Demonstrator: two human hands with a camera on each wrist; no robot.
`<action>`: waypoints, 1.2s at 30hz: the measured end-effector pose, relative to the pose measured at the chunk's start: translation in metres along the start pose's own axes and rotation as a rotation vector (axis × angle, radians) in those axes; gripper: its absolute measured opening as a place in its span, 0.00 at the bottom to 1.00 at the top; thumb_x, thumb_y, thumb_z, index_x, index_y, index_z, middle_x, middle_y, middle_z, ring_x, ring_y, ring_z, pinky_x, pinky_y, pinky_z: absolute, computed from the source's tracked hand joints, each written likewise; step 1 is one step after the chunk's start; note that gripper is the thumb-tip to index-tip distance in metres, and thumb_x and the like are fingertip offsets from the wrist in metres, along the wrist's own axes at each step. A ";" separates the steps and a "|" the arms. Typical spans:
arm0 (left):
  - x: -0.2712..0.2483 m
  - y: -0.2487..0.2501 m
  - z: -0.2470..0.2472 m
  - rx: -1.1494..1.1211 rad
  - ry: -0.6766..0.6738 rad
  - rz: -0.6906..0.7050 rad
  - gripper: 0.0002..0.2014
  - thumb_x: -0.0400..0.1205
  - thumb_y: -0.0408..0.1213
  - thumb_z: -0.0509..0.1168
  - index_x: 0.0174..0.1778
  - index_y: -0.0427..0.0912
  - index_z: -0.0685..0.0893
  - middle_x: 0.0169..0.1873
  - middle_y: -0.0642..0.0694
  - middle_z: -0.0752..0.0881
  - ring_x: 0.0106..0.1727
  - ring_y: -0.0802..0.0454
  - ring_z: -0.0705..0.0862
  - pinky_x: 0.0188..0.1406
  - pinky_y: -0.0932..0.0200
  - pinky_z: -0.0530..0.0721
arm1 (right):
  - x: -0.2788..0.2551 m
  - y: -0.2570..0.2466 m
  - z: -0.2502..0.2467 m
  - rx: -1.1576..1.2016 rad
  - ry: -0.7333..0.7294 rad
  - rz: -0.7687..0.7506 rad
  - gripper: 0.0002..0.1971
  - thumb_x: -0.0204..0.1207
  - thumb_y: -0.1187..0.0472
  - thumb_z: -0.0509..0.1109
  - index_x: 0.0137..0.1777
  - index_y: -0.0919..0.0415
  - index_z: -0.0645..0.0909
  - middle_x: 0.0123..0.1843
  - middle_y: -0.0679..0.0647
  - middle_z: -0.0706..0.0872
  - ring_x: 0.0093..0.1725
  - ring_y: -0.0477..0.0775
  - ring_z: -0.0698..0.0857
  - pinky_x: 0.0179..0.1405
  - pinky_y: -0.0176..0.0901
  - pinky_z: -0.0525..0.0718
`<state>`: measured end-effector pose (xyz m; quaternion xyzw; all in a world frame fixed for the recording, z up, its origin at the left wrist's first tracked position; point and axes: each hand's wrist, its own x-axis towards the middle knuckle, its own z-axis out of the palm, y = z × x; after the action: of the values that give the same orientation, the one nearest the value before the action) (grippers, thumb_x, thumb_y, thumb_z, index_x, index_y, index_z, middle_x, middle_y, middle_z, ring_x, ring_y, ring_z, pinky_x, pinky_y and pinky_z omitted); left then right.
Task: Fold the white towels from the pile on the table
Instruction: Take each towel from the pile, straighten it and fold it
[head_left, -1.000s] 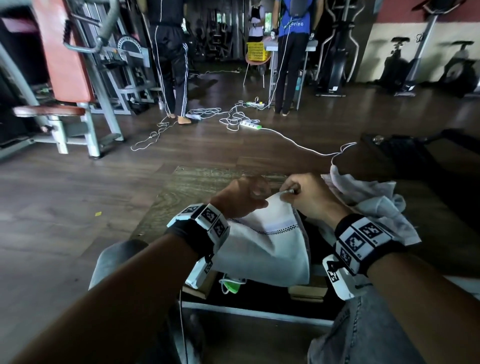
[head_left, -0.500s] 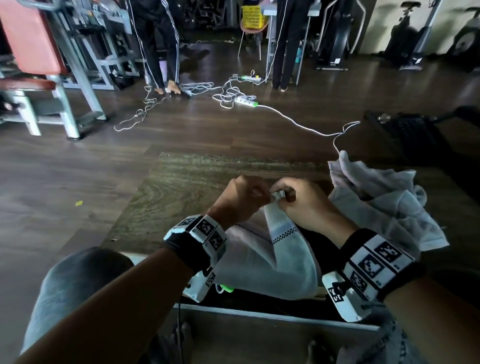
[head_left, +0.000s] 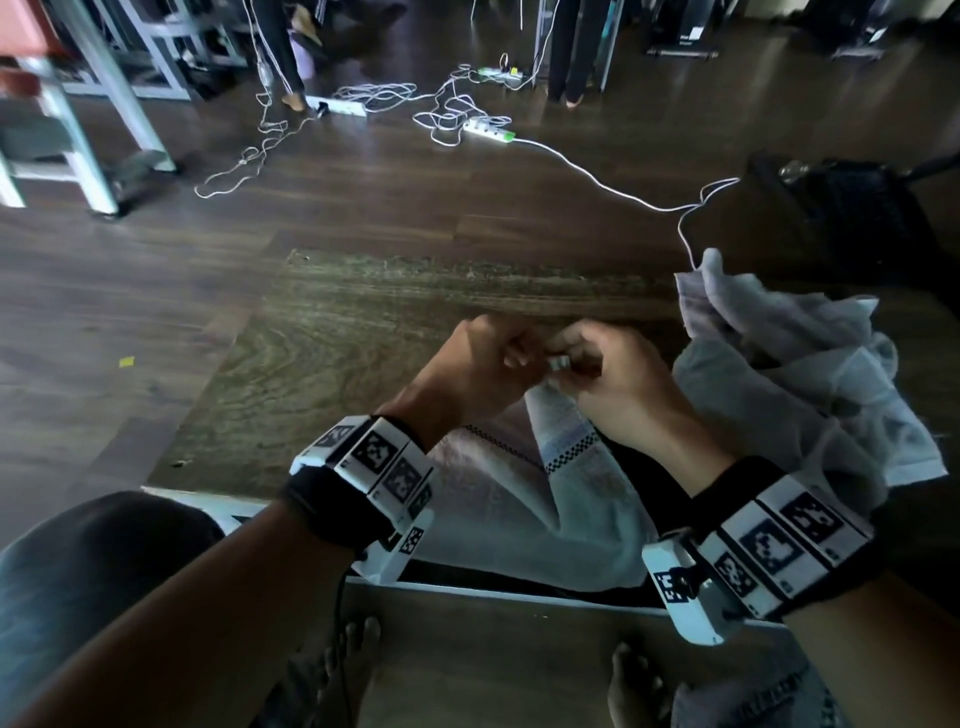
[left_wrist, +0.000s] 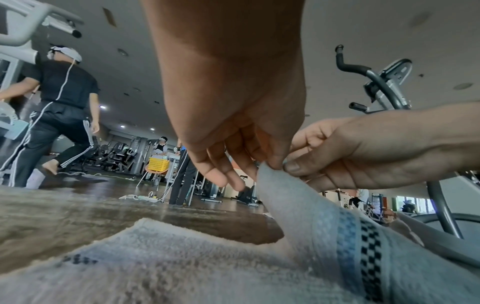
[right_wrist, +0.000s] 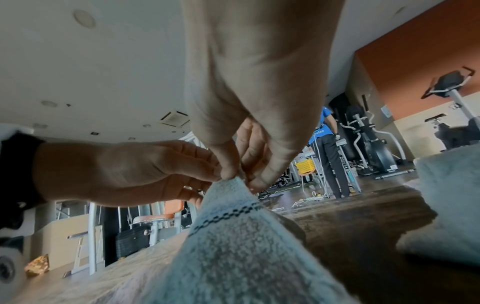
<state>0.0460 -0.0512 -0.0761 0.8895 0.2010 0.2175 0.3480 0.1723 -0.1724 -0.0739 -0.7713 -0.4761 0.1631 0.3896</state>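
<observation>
A white towel (head_left: 571, 499) with a black checkered band lies on the wooden table (head_left: 332, 353) and hangs over its near edge. My left hand (head_left: 519, 356) and right hand (head_left: 566, 364) meet above the table, and both pinch the same raised corner. In the left wrist view my left hand (left_wrist: 259, 164) touches the towel (left_wrist: 311, 226) tip beside the right hand (left_wrist: 293, 170). In the right wrist view the right hand (right_wrist: 239, 179) has thumb and finger closed on the towel (right_wrist: 233, 236) corner, and the left hand (right_wrist: 207, 174) is against it. A crumpled towel pile (head_left: 810, 374) lies on the table to the right.
White cables and power strips (head_left: 488, 130) trail over the dark floor beyond the table. A gym machine frame (head_left: 104, 130) stands at the far left and a dark bag (head_left: 857, 208) at the far right. Other people stand further back. My bare feet (head_left: 353, 660) are under the table.
My hands have come together, from a short way apart along the towel's top edge to one pinched point. The head view has tilted down.
</observation>
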 end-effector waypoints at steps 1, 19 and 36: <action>0.000 -0.001 0.000 -0.013 0.008 -0.004 0.04 0.76 0.36 0.73 0.37 0.48 0.85 0.36 0.55 0.88 0.41 0.62 0.87 0.43 0.58 0.87 | 0.001 0.002 0.000 0.021 -0.004 0.006 0.12 0.74 0.66 0.76 0.50 0.48 0.85 0.44 0.43 0.91 0.47 0.40 0.88 0.51 0.39 0.85; -0.004 -0.002 0.007 -0.060 0.093 -0.031 0.02 0.75 0.31 0.74 0.41 0.41 0.89 0.37 0.52 0.89 0.40 0.58 0.87 0.45 0.54 0.87 | -0.002 0.007 -0.006 0.146 0.048 0.090 0.05 0.77 0.64 0.76 0.45 0.52 0.89 0.41 0.43 0.92 0.41 0.35 0.88 0.40 0.22 0.78; -0.007 -0.004 0.007 -0.091 0.116 -0.001 0.03 0.73 0.33 0.76 0.39 0.39 0.89 0.36 0.49 0.90 0.38 0.59 0.86 0.42 0.53 0.87 | -0.007 0.005 -0.003 0.256 0.032 0.120 0.04 0.77 0.65 0.75 0.49 0.57 0.90 0.45 0.47 0.92 0.43 0.38 0.89 0.39 0.21 0.78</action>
<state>0.0427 -0.0559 -0.0860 0.8586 0.2113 0.2772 0.3759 0.1734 -0.1813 -0.0763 -0.7450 -0.3981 0.2331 0.4818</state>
